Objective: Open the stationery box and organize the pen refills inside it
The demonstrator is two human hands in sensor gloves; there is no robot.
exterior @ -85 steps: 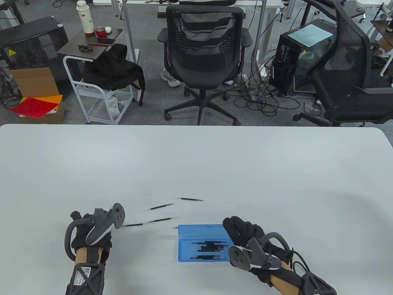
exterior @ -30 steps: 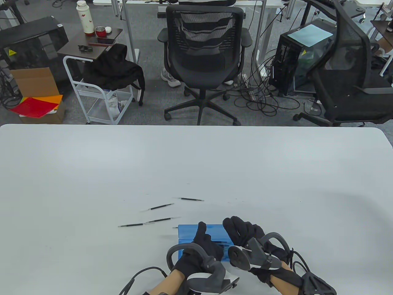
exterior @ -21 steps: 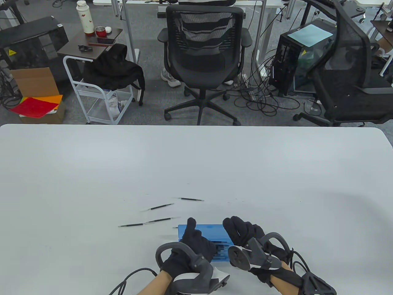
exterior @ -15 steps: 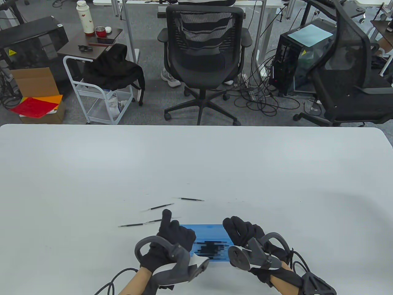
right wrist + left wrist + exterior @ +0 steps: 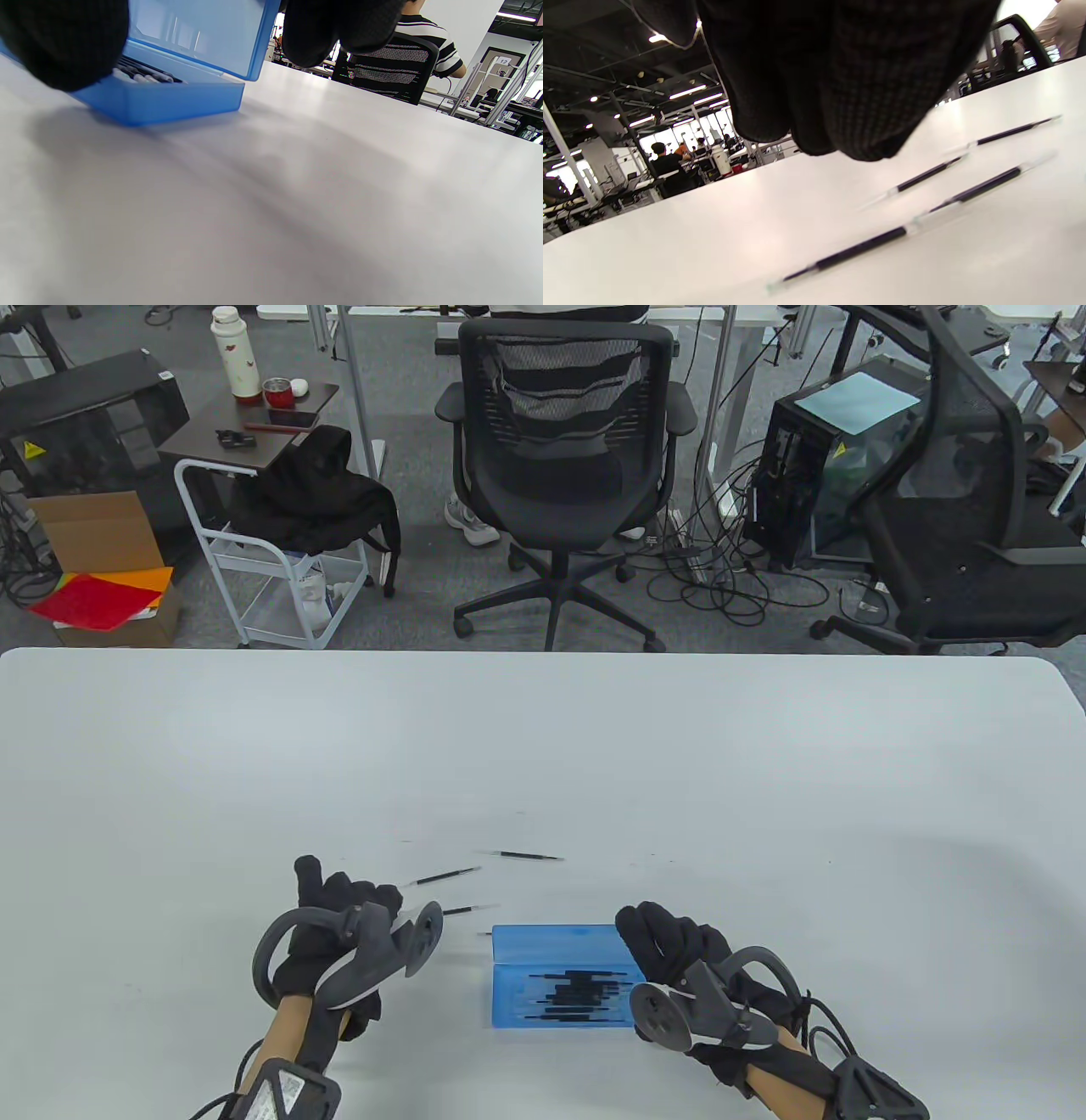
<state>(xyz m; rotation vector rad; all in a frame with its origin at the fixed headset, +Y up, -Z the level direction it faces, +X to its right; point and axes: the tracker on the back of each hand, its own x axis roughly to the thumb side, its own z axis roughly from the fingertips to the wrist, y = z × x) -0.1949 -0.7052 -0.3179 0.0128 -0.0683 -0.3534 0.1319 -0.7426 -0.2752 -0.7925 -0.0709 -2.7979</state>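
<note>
Table view showed a white table (image 5: 543, 746) with office chairs (image 5: 560, 466), a cart (image 5: 271, 560), a computer tower (image 5: 814, 466) and floor cables (image 5: 721, 577) beyond its far edge, none of them reaching onto the top. Most of the surface lay bare, and all the work sat close to the near edge. The blue box (image 5: 562, 980) lay open near that edge, its lid (image 5: 199, 34) standing up at the back and dark refills (image 5: 581, 994) piled inside. The right hand (image 5: 679, 950) gripped the box at its right end, a thumb low by the base and fingers up at the lid, as the right wrist view showed. Loose refills (image 5: 445, 876) lay on the table left of and beyond the box. The left hand (image 5: 339, 933) hovered over them, well apart from the box, fingers (image 5: 840, 84) hanging loosely curled just above the nearest refill (image 5: 908, 231) and holding nothing.
</note>
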